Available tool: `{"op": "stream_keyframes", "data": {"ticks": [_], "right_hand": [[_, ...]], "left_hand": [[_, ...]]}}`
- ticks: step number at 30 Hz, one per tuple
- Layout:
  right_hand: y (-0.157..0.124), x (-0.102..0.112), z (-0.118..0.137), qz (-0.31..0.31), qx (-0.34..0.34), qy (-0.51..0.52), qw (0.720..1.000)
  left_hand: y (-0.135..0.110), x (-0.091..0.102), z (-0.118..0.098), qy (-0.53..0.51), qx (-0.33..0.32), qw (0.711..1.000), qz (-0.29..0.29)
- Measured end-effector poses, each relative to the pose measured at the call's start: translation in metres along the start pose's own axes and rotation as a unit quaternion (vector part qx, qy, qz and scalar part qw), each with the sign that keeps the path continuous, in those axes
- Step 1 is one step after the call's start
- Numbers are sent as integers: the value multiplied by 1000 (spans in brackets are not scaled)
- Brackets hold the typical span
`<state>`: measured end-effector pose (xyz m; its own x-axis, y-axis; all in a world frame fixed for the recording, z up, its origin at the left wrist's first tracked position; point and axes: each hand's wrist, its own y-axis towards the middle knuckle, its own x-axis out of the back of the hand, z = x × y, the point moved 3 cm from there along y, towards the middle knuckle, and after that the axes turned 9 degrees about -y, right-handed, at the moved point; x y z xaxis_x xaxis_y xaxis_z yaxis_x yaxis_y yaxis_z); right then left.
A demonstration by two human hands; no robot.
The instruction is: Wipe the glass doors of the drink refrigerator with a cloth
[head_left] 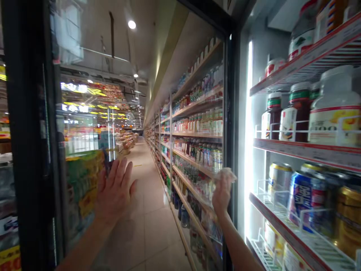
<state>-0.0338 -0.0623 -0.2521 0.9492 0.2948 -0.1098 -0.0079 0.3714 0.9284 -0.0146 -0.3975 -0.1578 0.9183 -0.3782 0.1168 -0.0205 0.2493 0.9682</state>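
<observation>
My left hand [115, 192] lies flat with fingers spread against the glass of an open fridge door [141, 124]. My right hand [222, 192] is closed round a crumpled pale cloth [227, 174] and presses it against the same glass near the door's dark right frame [231, 124]. Through the glass I see a long shop aisle and shelves of bottles.
To the right, the lit fridge interior has wire shelves: cans [306, 194] on the lower shelf, dark bottles [296, 111] and a white jar [334, 107] above. The door's black left frame [26, 135] stands at the left. A tiled aisle floor [149, 210] runs ahead.
</observation>
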Motion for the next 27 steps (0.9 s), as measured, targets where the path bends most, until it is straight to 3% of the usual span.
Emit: {"op": "stream_keyframes", "data": {"ticks": [3,6,9,11,13,15,17,20,22,24,27], "right_hand": [[12,-45,-6,-6,-27,14,1000],[12,-67,38,12,57,32,998],[-4,-68,96,75,183,50,979],[-19,-64,117,98,234,53,966],[-33,-60,115,102,268,49,957],[-42,-58,93,100,282,35,953],[-40,-56,58,89,234,12,968],[-21,-50,9,20,48,-13,999],[-10,-42,-1,-29,-56,-10,998],[-10,-31,13,-29,-81,15,996],[-34,-12,73,50,37,88,994]], "left_hand": [[-1,-1,0,-14,12,1000,-1],[-1,-2,2,-33,32,999,14],[-1,-4,4,-55,52,997,29],[-1,-5,5,-63,66,996,23],[-1,-6,5,-75,73,994,16],[-2,-8,6,-87,70,994,10],[-3,-11,5,-79,55,995,4],[-4,-12,6,-36,34,999,9],[-3,-8,13,-20,21,999,26],[-1,-2,23,-27,-8,997,68],[3,9,41,-71,-60,984,153]]}}
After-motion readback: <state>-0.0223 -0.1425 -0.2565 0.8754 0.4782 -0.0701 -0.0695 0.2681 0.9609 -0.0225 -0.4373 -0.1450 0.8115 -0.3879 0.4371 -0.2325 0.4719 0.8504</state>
